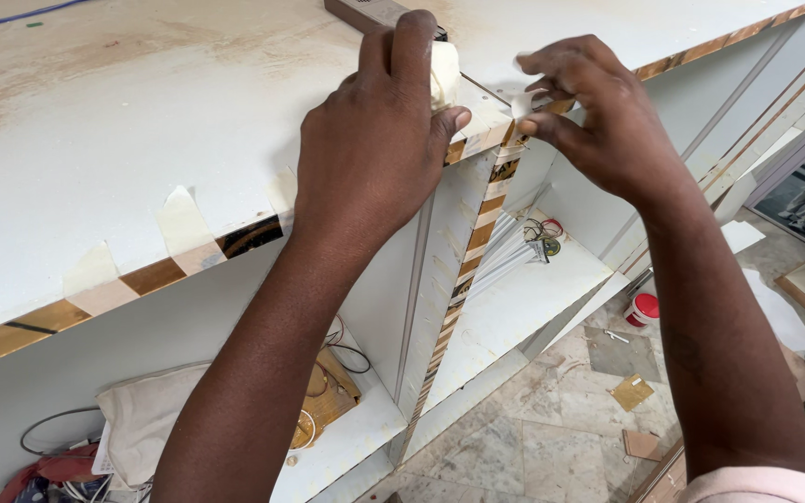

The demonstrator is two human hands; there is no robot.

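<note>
A red-capped white jar (pixel 643 308) stands on the floor (pixel 533 438); white rods (pixel 505 253) and perhaps coiled wires (pixel 544 229) lie on a shelf (pixel 514 312).

A white cabinet top (pixel 142 140) carried tape strips (pixel 182 224) folded over its front edge. On the shelf (pixel 514 307) below lay white rods (pixel 505 256) and coiled wire (pixel 544 228); a cloth bag (pixel 142 414) lay on the lower-left shelf (pixel 347 447).

2 hands (pixel 375 140) (pixel 598 121), 1 tape roll (pixel 443 74)
</note>
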